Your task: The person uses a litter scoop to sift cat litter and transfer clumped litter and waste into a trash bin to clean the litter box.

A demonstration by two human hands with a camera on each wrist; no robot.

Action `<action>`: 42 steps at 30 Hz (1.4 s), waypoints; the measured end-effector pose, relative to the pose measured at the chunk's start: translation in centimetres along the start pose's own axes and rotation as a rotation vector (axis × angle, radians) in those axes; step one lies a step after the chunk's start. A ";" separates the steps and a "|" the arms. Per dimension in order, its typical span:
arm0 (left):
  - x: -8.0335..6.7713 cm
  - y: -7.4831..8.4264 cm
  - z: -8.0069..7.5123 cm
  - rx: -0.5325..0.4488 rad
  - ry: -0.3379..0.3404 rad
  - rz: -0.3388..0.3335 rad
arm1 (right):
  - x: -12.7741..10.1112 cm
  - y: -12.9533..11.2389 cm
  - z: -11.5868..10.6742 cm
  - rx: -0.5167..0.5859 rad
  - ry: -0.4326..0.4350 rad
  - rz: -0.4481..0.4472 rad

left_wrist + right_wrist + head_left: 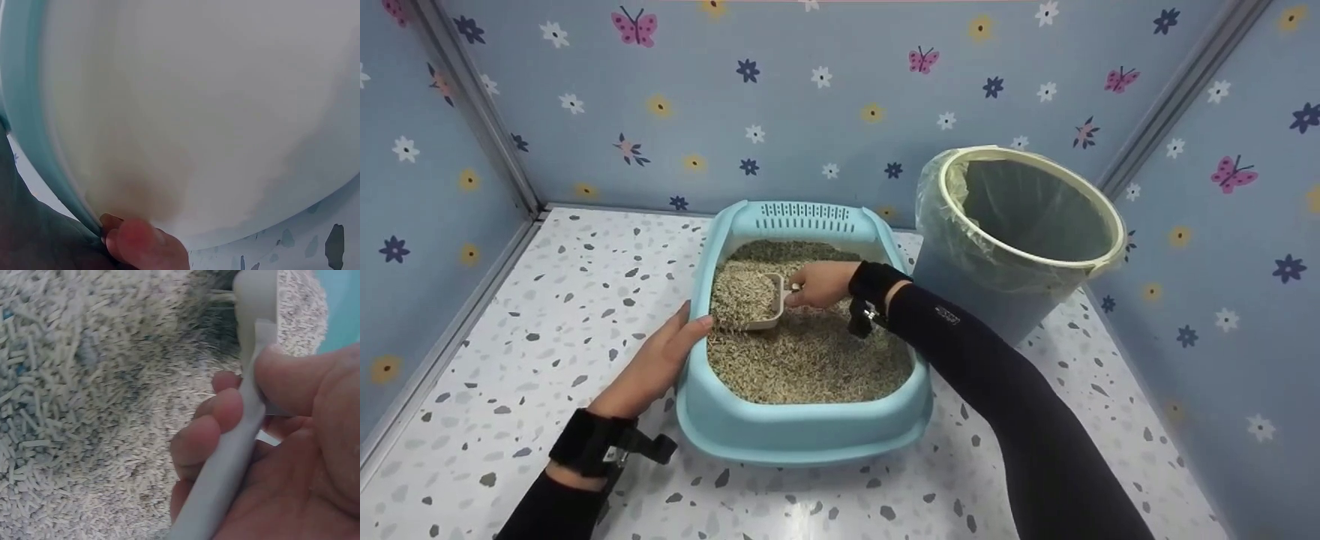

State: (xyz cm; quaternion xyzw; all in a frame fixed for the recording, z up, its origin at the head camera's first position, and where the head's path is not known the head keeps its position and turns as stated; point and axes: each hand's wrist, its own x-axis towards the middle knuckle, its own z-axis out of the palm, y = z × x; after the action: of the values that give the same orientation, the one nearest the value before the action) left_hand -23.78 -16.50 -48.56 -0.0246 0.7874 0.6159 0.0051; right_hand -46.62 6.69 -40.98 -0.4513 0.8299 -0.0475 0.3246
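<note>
A light blue litter tray filled with grey-beige pellets sits on the speckled floor. My right hand grips the handle of a white scoop, whose bowl lies heaped with pellets in the tray's left half. In the right wrist view the fingers and thumb curl round the scoop handle above the pellets. My left hand holds the tray's left rim, thumb over the edge. The left wrist view shows the tray's outer wall close up with my thumb on its rim.
A blue waste bin lined with a clear bag stands tilted just right of the tray. Patterned blue walls close the space at the back and both sides. Terrazzo floor spreads left of the tray and in front of it.
</note>
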 end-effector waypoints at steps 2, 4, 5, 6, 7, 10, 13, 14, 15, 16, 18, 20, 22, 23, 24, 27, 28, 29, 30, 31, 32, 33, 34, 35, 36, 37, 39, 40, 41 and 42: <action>0.0 0.0 0.0 0.000 -0.001 0.006 | -0.5 0.1 -0.3 0.008 0.003 0.003; 0.0 0.1 0.0 -0.001 -0.001 0.004 | -1.2 0.3 -0.6 0.010 0.019 0.000; 0.0 0.1 0.0 0.002 -0.002 0.001 | -1.5 0.3 -0.7 0.010 0.032 -0.002; -0.1 0.1 0.0 0.006 0.000 -0.002 | -1.8 0.4 -0.9 0.019 0.045 -0.003; -0.1 0.1 0.0 0.011 0.000 -0.006 | -2.1 0.5 -1.0 0.027 0.057 -0.009; -0.2 0.2 0.0 0.012 0.000 -0.017 | -3.1 0.6 -1.3 0.035 0.095 -0.003; -0.2 0.1 0.0 0.004 -0.004 -0.012 | -4.3 0.4 -1.6 0.014 0.150 0.011; -0.2 0.2 0.0 0.000 -0.003 -0.012 | -4.7 0.3 -1.8 0.008 0.168 0.011; -0.1 0.1 -0.1 0.002 -0.002 -0.011 | -5.1 0.2 -1.9 0.005 0.190 0.009; -0.1 0.2 -0.1 0.002 0.002 -0.012 | -5.5 0.1 -2.0 0.009 0.211 0.009; 0.0 0.1 -0.1 0.015 0.005 -0.016 | -6.4 0.1 -2.1 0.041 0.249 0.012; 0.1 0.1 -0.1 0.020 0.007 -0.023 | -7.3 0.2 -2.2 0.084 0.283 0.017; 0.2 0.1 0.0 0.020 0.003 -0.026 | -8.3 0.2 -2.1 0.127 0.318 0.024; 0.3 0.1 0.0 0.018 0.000 -0.025 | -8.8 0.3 -2.0 0.139 0.334 0.026; 0.2 0.1 0.1 0.021 0.001 -0.026 | -9.3 0.3 -1.8 0.148 0.350 0.027; 0.1 0.1 0.1 0.025 0.003 -0.027 | -10.8 0.3 -0.9 0.162 0.387 0.036; 0.1 0.1 0.1 0.030 0.005 -0.028 | -11.2 0.3 -0.6 0.162 0.399 0.042; 0.0 0.0 0.1 0.034 0.008 -0.030 | -11.6 0.4 -0.2 0.158 0.410 0.048; -0.1 0.0 0.1 0.039 0.012 -0.034 | -12.0 0.4 0.1 0.156 0.420 0.054; -0.1 0.0 0.1 0.040 0.013 -0.036 | -12.4 0.4 0.3 0.155 0.429 0.056; -0.1 0.0 0.1 0.042 0.016 -0.039 | -12.7 0.5 0.5 0.159 0.439 0.057; -0.1 0.0 0.2 0.044 0.015 -0.040 | -13.0 0.6 0.6 0.164 0.449 0.057; -0.1 0.0 0.2 0.047 0.014 -0.040 | -13.3 0.6 0.6 0.175 0.456 0.056; -0.1 0.1 0.2 0.050 0.014 -0.042 | -13.6 0.7 0.6 0.185 0.461 0.051; -0.1 0.1 0.2 0.053 0.013 -0.043 | -13.9 0.8 0.6 0.193 0.466 0.043; -0.1 0.1 0.2 0.057 0.016 -0.043 | -14.2 0.9 0.6 0.201 0.472 0.033; -0.2 0.1 0.2 0.065 0.024 -0.038 | -14.7 1.0 0.6 0.210 0.491 0.012; -0.2 0.2 0.2 0.062 0.024 -0.031 | -15.1 1.1 0.6 0.210 0.503 0.000; -0.1 0.2 0.2 0.056 0.024 -0.025 | -15.4 1.2 0.7 0.211 0.517 -0.010; -0.1 0.2 0.2 0.050 0.024 -0.016 | -15.8 1.4 0.8 0.215 0.530 -0.017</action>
State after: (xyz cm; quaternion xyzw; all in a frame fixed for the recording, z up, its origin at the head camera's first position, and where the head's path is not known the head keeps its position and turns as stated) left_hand -23.70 -16.24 -48.44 -0.0382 0.8024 0.5955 0.0015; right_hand -41.09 20.00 -34.27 -0.3930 0.8722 -0.2543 0.1420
